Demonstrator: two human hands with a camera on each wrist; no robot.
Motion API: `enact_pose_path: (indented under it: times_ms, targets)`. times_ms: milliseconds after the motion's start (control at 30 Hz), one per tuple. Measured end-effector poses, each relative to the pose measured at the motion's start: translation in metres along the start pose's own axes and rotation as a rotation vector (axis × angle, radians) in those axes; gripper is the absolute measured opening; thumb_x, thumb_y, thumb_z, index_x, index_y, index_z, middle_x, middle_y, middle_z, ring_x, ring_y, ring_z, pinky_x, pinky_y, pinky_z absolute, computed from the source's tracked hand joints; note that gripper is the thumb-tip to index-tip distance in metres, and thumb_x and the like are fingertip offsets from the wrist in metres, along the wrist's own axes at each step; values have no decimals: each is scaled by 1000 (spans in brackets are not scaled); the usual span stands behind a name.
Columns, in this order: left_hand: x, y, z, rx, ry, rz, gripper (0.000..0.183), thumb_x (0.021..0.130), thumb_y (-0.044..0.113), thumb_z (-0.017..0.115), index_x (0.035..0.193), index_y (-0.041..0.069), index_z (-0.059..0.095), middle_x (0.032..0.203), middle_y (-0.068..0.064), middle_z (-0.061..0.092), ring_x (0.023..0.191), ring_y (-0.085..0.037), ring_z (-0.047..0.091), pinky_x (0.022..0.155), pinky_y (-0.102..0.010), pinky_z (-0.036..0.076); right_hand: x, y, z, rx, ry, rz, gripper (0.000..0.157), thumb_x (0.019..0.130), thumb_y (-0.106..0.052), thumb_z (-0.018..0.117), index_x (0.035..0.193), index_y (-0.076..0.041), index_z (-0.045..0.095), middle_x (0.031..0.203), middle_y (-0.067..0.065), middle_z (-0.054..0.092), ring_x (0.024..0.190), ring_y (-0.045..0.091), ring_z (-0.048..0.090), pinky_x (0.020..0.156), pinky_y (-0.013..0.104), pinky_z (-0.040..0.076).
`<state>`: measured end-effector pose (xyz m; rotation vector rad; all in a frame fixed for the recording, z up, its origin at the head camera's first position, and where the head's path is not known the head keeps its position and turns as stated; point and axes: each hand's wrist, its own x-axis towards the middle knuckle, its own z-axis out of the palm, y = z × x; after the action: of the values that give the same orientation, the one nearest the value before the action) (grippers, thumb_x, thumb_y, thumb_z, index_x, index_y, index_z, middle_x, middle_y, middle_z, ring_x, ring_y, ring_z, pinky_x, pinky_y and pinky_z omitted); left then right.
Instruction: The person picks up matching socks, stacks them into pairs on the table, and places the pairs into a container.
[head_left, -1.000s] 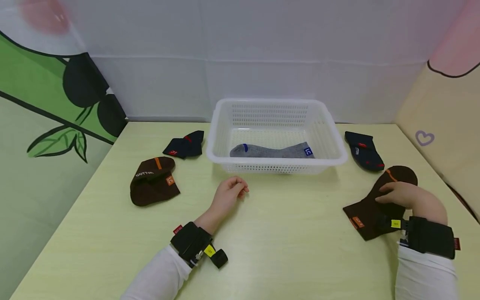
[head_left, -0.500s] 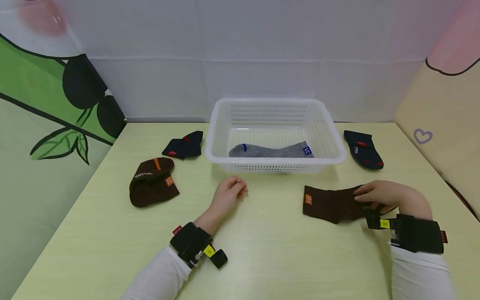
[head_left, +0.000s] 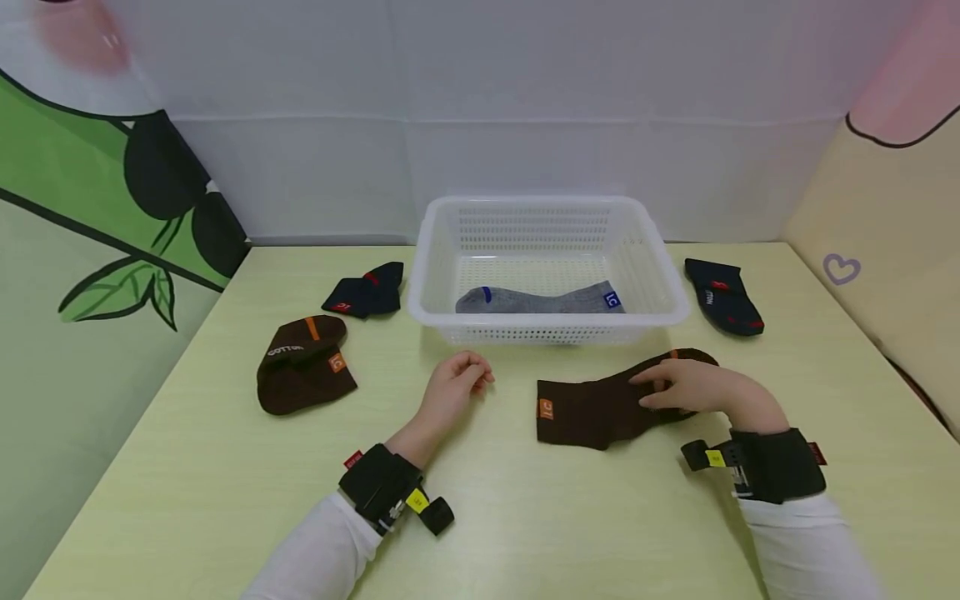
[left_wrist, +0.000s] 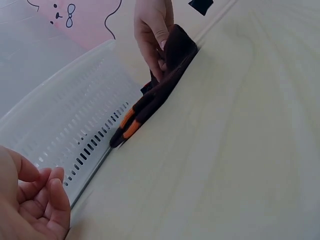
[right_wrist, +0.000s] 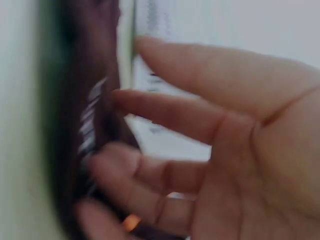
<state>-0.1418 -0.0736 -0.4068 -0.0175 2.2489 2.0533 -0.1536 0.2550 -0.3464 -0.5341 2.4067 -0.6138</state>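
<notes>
A brown sock (head_left: pixel 592 412) with an orange label lies flat, cuff to the left, in front of the basket. My right hand (head_left: pixel 690 387) is over its foot end; in the right wrist view the fingers (right_wrist: pixel 170 112) reach loosely to the sock's lettered side, the thumb apart. The left wrist view shows the sock (left_wrist: pixel 157 95) low along the table under that hand. My left hand (head_left: pixel 455 383) rests on the table before the basket, fingers loosely curled, nothing in it. Another brown sock (head_left: pixel 303 375), folded over and lettered COTTON, lies to its left.
A white plastic basket (head_left: pixel 547 332) stands at the back middle with a grey sock (head_left: pixel 540 302) inside. One dark navy sock (head_left: pixel 365 292) lies left of the basket and another (head_left: pixel 725 298) right of it. A cloth backdrop (head_left: pixel 525 167) hangs behind the table.
My right hand has brought the brown sock from the right side toward the middle and turned its cuff leftward; its fingers have loosened. The left hand has stayed put.
</notes>
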Motion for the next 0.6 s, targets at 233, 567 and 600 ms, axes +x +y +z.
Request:
enact_pose_path:
  times_ms: [233, 567, 600]
  targets:
    - [1, -1, 0, -1, -5, 26, 17, 94, 1, 48, 89, -11, 59, 74, -5, 62, 63, -11, 51, 60, -20, 45, 20, -11, 20, -3, 69, -127, 49, 90, -23, 64, 133, -1, 53, 91, 4, 50, 73, 13, 43, 64, 25, 38]
    - [3, -6, -1, 43, -29, 36, 16, 94, 2, 50, 92, -10, 61, 80, -11, 64, 65, -7, 52, 61, -19, 45, 29, -28, 35, -52, 108, -203, 60, 86, -27, 67, 136, 0, 47, 94, 6, 43, 75, 13, 40, 69, 27, 36]
    - [3, -6, -2, 61, -33, 47, 15, 93, 2, 52, 93, -10, 62, 82, -12, 65, 67, -7, 53, 62, -19, 45, 29, -29, 35, -49, 109, -211, 61, 86, -28, 68, 136, 0, 47, 95, 7, 44, 76, 13, 41, 69, 27, 37]
